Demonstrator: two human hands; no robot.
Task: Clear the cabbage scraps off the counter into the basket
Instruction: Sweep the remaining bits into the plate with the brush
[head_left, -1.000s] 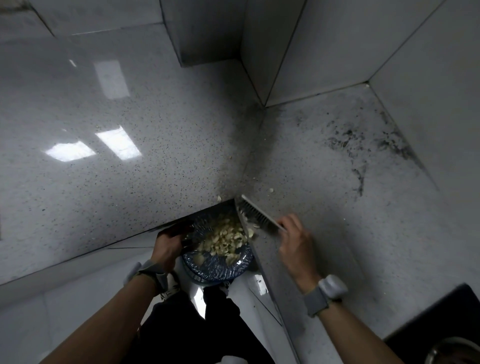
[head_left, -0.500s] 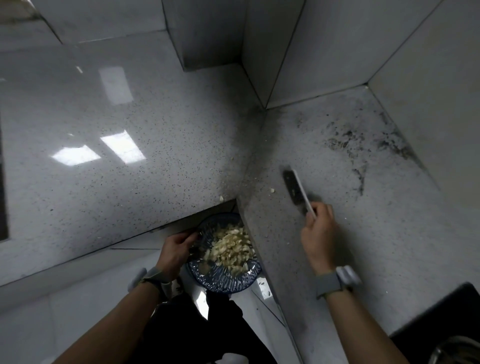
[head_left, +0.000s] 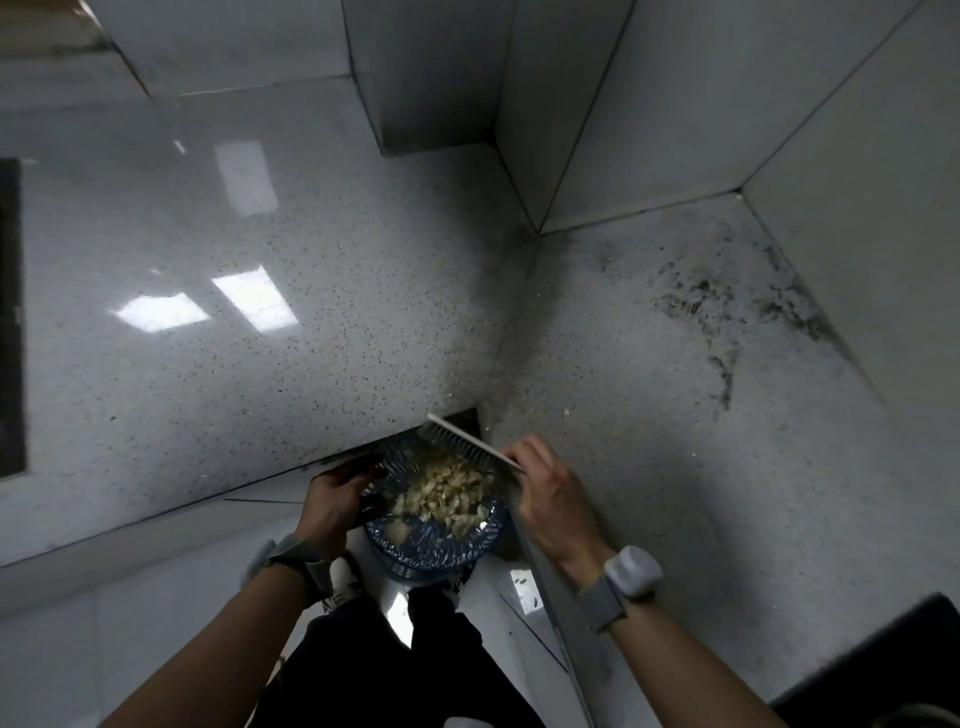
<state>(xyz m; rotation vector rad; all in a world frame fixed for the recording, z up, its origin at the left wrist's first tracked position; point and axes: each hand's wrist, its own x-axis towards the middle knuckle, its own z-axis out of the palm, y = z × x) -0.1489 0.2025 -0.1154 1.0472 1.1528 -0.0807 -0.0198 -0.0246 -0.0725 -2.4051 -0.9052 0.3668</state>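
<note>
Blue basket (head_left: 436, 543) lower centre, tucked under counter (head_left: 675, 493) edge, left hand (head_left: 332, 499) curled on its rim; cabbage scraps (head_left: 447, 493) heaped inside. Right hand (head_left: 550, 493) grips brush (head_left: 467, 442) above it. Risk: hard flick sends bits past rim; stray scrap (head_left: 567, 413) mid-frame right gets missed.

Left hand (head_left: 332, 501) grips basket (head_left: 415, 548) rim at 9 o'clock; right hand (head_left: 550, 499), 3 o'clock, holds brush (head_left: 467, 441); forearms extended forward.

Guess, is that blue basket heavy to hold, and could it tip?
Probably light: the left hand alone holds the blue basket by its rim, and its wall looks thin and slotted. It might tip, since it is held in the air with cabbage scraps heaped inside.
</note>
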